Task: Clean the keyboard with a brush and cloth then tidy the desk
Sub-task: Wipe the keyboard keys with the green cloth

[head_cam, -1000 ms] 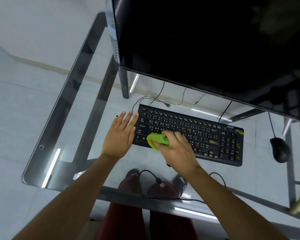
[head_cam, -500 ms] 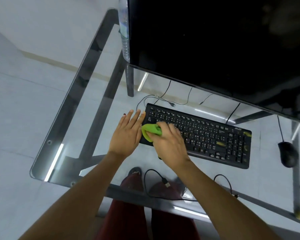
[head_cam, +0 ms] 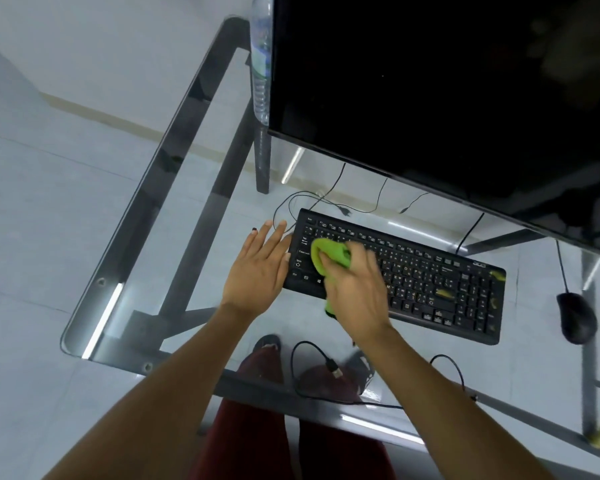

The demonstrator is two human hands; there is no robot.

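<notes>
A black keyboard lies on the glass desk below the monitor. My right hand presses a bright green cloth onto the keyboard's left keys; the hand is blurred with motion. My left hand lies flat with fingers spread against the keyboard's left edge, holding nothing. Small yellowish bits sit on the keyboard's right side. No brush can be clearly made out.
A large dark monitor overhangs the desk's back. A black mouse sits right of the keyboard. A loose USB cable curls near the front edge. A plastic bottle stands left of the monitor. My legs show through the glass.
My right hand has swept the green cloth from the keyboard's lower-left edge up over the upper-left keys. My left hand stays at the keyboard's left edge.
</notes>
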